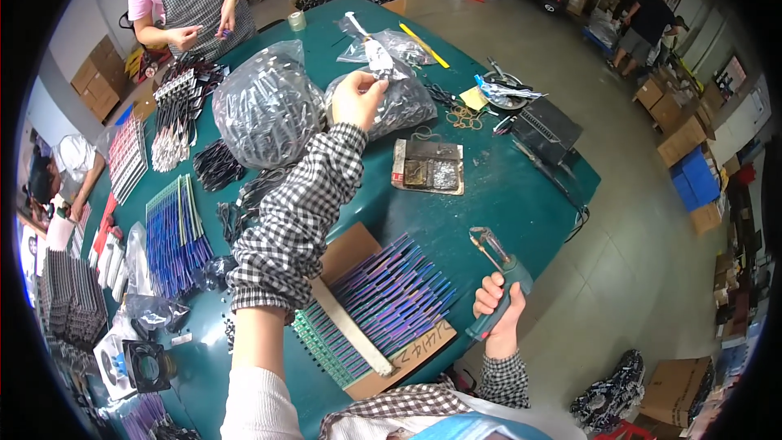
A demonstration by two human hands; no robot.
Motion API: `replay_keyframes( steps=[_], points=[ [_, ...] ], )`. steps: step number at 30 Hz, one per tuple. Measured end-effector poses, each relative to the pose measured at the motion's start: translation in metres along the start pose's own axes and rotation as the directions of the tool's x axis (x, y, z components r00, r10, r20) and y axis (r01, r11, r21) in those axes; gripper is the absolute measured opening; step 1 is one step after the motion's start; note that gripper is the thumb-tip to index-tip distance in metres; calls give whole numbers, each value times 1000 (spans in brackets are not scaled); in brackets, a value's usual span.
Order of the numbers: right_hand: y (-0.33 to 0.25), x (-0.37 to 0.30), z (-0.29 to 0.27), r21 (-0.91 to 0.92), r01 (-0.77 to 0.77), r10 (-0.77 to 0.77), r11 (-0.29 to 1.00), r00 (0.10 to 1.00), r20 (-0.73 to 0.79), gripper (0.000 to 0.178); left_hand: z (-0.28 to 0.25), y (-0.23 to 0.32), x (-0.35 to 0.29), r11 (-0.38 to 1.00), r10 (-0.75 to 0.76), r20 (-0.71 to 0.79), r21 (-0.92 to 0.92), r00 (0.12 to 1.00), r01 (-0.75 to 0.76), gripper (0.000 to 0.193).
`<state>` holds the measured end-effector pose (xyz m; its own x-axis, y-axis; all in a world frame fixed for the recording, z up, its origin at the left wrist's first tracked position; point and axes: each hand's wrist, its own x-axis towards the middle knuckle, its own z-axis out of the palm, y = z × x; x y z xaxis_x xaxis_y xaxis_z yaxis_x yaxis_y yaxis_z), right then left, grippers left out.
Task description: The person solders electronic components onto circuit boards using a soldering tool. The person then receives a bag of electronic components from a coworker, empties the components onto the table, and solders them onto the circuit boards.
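My right hand (503, 303) is wrapped round the handle of a green soldering gun (511, 279), whose metal tip points up and away from me over the table's right edge. My left hand (358, 100) reaches far forward with thumb and fingers pinched, over a clear bag of dark parts (406, 104). Its fingertips meet the lower end of a white, narrow-necked bottle (378, 55); what they pinch is too small to make out. Before me, rows of blue-purple strips with green ends (391, 285) lie on cardboard (423, 348), a flat pale bar (350, 326) across them.
A stained metal block on a card (429, 169) sits mid-table. Right of it stand a black box-shaped device (544, 132) and a cluttered round dish (505, 91). A full bag (269, 106) and cable bundles (175, 114) crowd the left. Across the table stands a person in an apron (195, 0).
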<state>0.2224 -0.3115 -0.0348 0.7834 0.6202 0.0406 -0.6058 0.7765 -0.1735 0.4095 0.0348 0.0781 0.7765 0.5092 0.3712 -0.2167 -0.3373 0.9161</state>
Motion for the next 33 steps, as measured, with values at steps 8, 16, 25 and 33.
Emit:
replay_keyframes(
  steps=[8, 16, 25, 33],
  points=[
    [-9, -1, 1, -9, -18, 18, 1000, 1000, -23, 34, 18, 4, -9, 998, -39, 44, -39, 998, 41, 18],
    [-16, 6, 16, -178, 94, -125, 980, 977, -172, 28, 58, -3, 20, 959, -31, -24, 280, 999, 37, 27],
    [-47, -5, -13, -188, 217, -251, 958, 950, -186, 30, 136, -31, 38, 897, 134, -125, 437, 983, -67, 29],
    [-44, 5, -6, -166, 250, -275, 954, 950, -149, 29, 168, -50, 74, 826, 12, -127, 560, 992, 62, 32]
  ],
)
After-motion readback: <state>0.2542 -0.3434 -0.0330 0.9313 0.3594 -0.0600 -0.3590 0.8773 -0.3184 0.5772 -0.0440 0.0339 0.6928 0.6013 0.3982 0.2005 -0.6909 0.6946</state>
